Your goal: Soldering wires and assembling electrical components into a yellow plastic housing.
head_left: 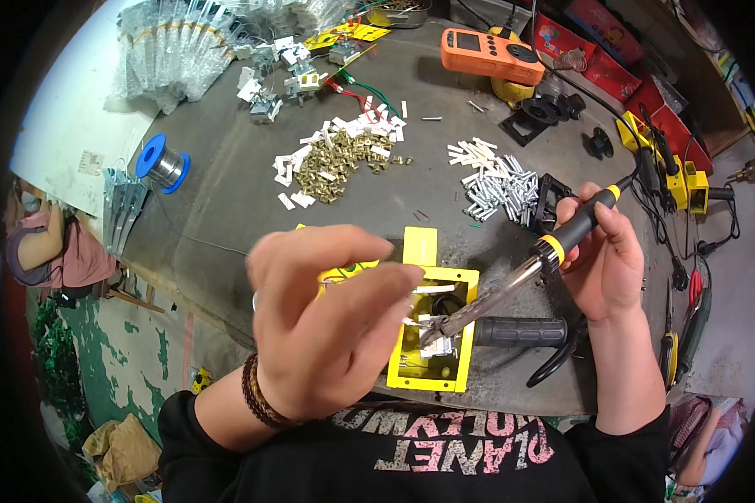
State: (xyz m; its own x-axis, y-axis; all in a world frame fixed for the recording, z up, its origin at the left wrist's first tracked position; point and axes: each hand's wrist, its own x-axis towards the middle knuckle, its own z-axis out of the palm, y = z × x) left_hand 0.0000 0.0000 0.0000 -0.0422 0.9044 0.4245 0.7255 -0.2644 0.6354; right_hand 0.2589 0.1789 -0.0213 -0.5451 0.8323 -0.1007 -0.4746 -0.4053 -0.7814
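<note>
My right hand point(608, 268) grips a soldering iron point(575, 226) by its black and yellow handle. Its dark metal shaft slants down-left into an open yellow metal box point(470, 335), with the tip at a small white and metal part point(436, 342) inside. My left hand point(327, 310), blurred, is curled over the box's left side. A thin strand of solder wire point(197, 241) runs from the blue spool point(164, 163) to this hand and passes out of sight behind it. The fingertips are partly hidden. A black ribbed handle point(524, 333) sticks out from the box's right side.
Brass-coloured parts point(335, 163) mixed with white strips lie in a pile mid-table. Silver pins point(503, 191) are heaped to the right. An orange meter point(491, 57) stands at the back. Switch-like parts point(294, 80) and bubble-wrapped pieces point(172, 50) sit far left. Cables point(650, 197) hang along the right.
</note>
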